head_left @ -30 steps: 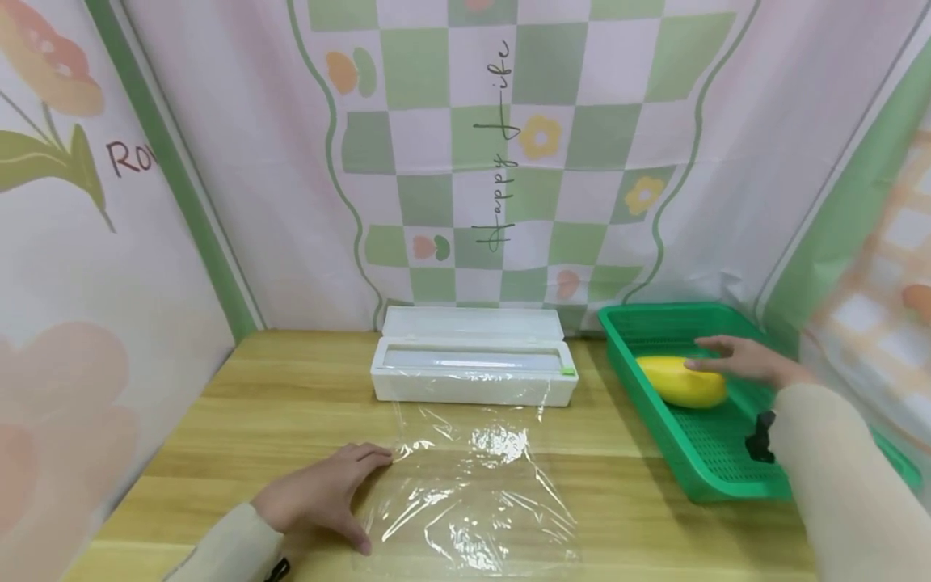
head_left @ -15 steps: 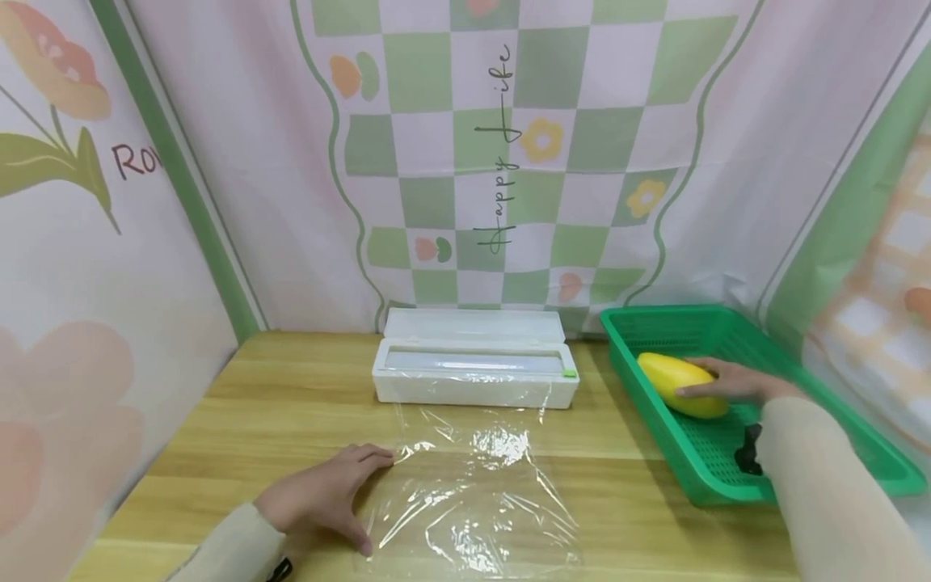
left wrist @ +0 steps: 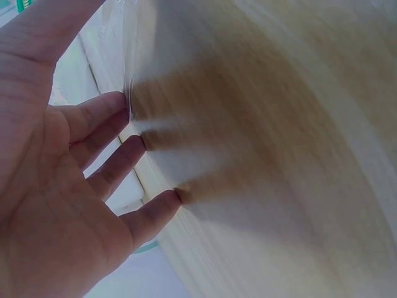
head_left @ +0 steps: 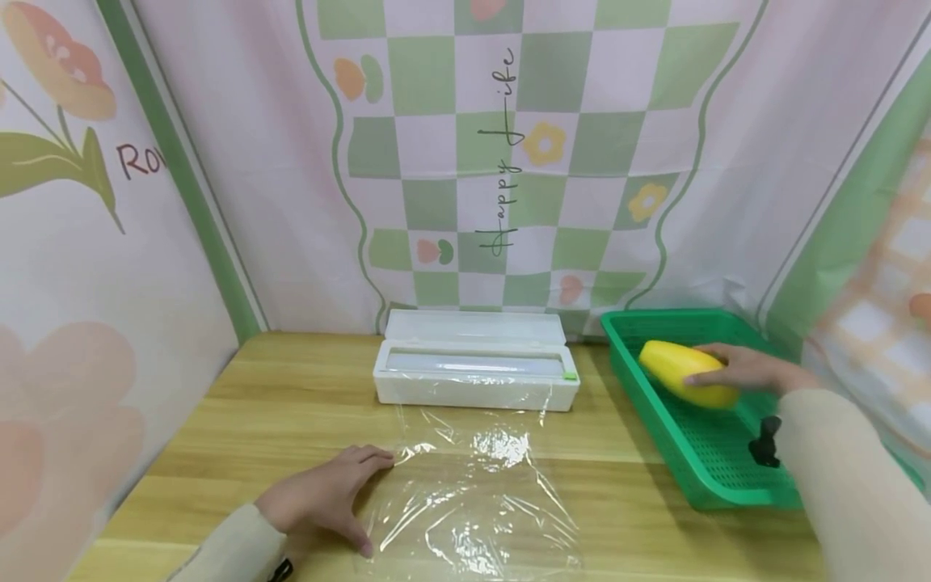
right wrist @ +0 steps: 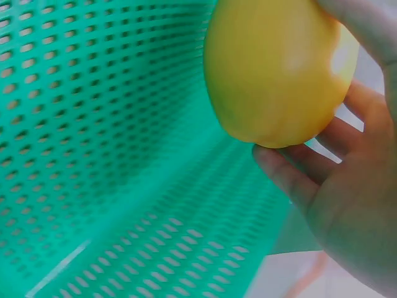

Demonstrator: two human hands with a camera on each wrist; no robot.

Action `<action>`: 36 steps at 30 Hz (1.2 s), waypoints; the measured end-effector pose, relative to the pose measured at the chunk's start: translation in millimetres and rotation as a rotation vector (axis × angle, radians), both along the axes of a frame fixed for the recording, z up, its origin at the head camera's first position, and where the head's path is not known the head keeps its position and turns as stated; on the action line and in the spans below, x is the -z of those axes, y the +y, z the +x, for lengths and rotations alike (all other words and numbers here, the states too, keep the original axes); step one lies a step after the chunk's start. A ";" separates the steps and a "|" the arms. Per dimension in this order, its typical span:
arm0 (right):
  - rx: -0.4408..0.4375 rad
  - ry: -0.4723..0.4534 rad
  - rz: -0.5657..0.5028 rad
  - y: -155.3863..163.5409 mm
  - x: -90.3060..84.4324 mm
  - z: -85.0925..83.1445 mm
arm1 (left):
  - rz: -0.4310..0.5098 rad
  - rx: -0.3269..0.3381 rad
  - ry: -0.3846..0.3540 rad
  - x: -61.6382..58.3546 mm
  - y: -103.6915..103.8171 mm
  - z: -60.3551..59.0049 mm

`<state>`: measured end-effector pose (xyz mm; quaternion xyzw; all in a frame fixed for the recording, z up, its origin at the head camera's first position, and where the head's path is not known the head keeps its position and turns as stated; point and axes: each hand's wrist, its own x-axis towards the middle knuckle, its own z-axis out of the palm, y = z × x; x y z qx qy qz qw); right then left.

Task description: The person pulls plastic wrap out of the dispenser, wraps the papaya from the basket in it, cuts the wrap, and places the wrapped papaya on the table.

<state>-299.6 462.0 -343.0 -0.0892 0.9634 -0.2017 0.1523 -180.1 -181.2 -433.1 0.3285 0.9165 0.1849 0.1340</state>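
Observation:
In the head view, my right hand [head_left: 752, 369] grips a smooth yellow oblong fruit [head_left: 672, 368], its exact kind unclear. It is tilted inside the green basket [head_left: 694, 473]. The right wrist view has my fingers [right wrist: 288, 177] curled round the fruit [right wrist: 279, 68] above the perforated basket floor. A clear sheet of cling film [head_left: 473, 493] lies flat and wrinkled on the table. Against its left edge rests my left hand [head_left: 327, 493], thumb and fingers spread, fingertips [left wrist: 162, 208] on the surface in the left wrist view. That hand grasps nothing.
A white cling film dispenser [head_left: 473, 392] stands at the table's back with its lid [head_left: 473, 326] raised, and the film runs out from its front. The wooden table [head_left: 284, 404] ends at a patterned cloth backdrop [head_left: 422, 145].
My right hand has closed round the yellow fruit, which has tilted and risen slightly within the basket. The left hand and the film have stayed in place.

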 end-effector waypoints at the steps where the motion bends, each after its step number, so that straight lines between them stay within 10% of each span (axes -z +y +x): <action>1: -0.005 0.006 -0.007 -1.7 -4.8 0.0 | 0.000 0.000 -0.001 -0.4 -0.1 0.2; 19: -0.100 0.184 0.012 -67.4 -68.9 24.2 | 0.008 -0.009 -0.008 -3.9 1.8 3.2; 36: -0.366 0.182 -0.124 -186.9 -34.5 50.4 | 0.003 -0.001 -0.006 0.3 0.9 -1.2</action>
